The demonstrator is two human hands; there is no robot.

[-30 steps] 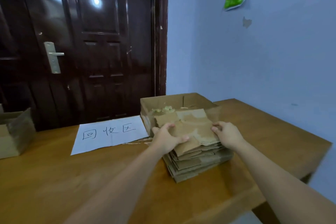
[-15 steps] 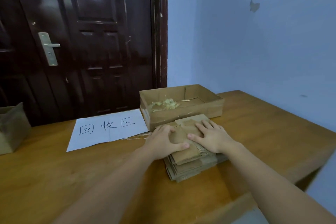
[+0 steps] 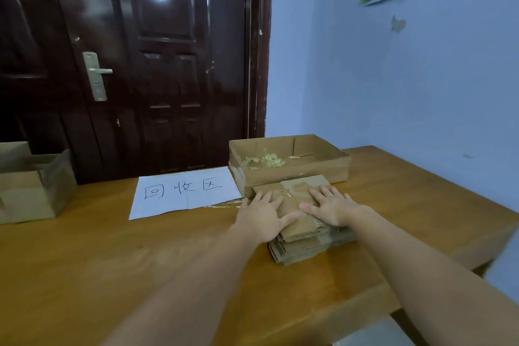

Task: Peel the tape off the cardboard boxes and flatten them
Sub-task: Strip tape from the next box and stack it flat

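Note:
A stack of flattened cardboard boxes (image 3: 306, 244) lies on the wooden table (image 3: 140, 261), right of centre. My left hand (image 3: 261, 213) lies flat on the stack's left side with fingers spread. Flat on its right side presses my right hand (image 3: 331, 205), fingers straight. Just behind the stack stands an open shallow cardboard box (image 3: 292, 174) holding a clump of peeled yellowish tape (image 3: 264, 161). Another open cardboard box (image 3: 31, 188) sits at the table's far left.
A white paper sheet with handwritten characters (image 3: 185, 191) lies left of the shallow box, with a strip of tape at its front edge. A dark door (image 3: 140, 64) is behind the table and a blue wall to the right. The table's right edge drops off close by.
A second ago both hands gripped the top cardboard piece by its edges. They have laid it down and now press flat on the stack. The camera shifted slightly.

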